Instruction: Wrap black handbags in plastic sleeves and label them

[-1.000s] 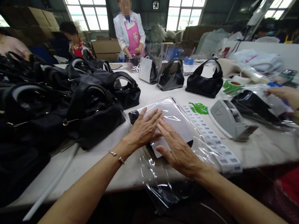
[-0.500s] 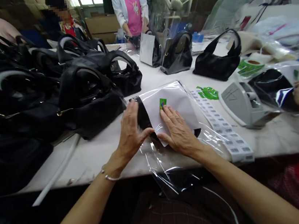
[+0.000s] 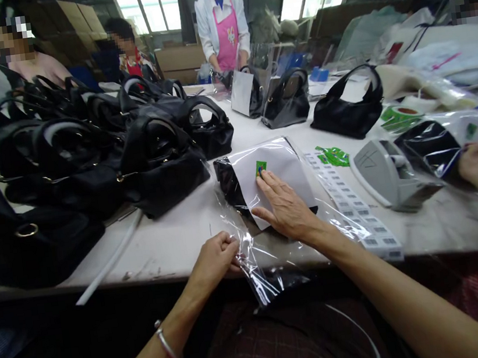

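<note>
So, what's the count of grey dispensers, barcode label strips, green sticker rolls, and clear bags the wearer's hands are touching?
grey dispenser: 1
barcode label strip: 1
green sticker roll: 1
clear bag: 1
Total: 4

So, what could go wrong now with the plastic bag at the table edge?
1. The left hand pinches only the thin edge of the clear plastic bag, whose open end hangs over the table; a hard pull might tear it or drag the black bag off.
2. The right hand presses flat by the green sticker; sliding could crease the white sheet.
3. The strip of barcode labels lies close and might be swept aside.
</note>
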`<state>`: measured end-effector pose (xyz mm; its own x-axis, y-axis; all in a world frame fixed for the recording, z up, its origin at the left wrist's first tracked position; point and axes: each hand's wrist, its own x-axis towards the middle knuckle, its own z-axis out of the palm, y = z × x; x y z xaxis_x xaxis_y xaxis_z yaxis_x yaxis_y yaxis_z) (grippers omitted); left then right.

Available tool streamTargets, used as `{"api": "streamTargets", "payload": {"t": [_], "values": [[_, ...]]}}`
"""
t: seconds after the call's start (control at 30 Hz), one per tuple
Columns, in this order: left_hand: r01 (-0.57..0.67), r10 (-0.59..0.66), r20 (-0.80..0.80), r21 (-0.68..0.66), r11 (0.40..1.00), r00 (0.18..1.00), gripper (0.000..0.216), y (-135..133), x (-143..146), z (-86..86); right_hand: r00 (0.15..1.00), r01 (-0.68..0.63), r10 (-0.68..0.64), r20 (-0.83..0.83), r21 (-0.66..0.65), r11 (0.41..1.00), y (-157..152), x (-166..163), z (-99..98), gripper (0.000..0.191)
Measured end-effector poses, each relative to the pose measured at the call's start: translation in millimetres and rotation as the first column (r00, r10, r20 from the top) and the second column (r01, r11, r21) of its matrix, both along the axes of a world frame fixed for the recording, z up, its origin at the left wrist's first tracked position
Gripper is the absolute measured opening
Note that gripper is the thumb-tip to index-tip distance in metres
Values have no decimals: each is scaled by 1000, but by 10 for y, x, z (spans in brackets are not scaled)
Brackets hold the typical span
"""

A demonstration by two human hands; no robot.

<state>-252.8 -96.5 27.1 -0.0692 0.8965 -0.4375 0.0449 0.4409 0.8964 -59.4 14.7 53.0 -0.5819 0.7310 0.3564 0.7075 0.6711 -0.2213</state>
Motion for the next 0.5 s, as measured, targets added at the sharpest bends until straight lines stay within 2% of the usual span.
{"api": "streamTargets", "payload": {"t": [0.13,0.27,0.37,0.5], "values": [[-110,107,59,48,993,992,34,-151,-76,-10,1000,-14,14,-3,-16,1000,16,2,21,81],[-203,200,112,15,979,973,46,-347,-70,-12,1000,-10,10,7,7,1000,10,-17,-5,82],[-120,123,155,-26,992,980,56,-448,36,-78,1000,5,-5,-6,45,999,-3,-35,-69,84],[-40,48,144,-59,997,988,53,-544,231,-258,999,26,-22,-33,123,992,-28,-60,-195,93]]}}
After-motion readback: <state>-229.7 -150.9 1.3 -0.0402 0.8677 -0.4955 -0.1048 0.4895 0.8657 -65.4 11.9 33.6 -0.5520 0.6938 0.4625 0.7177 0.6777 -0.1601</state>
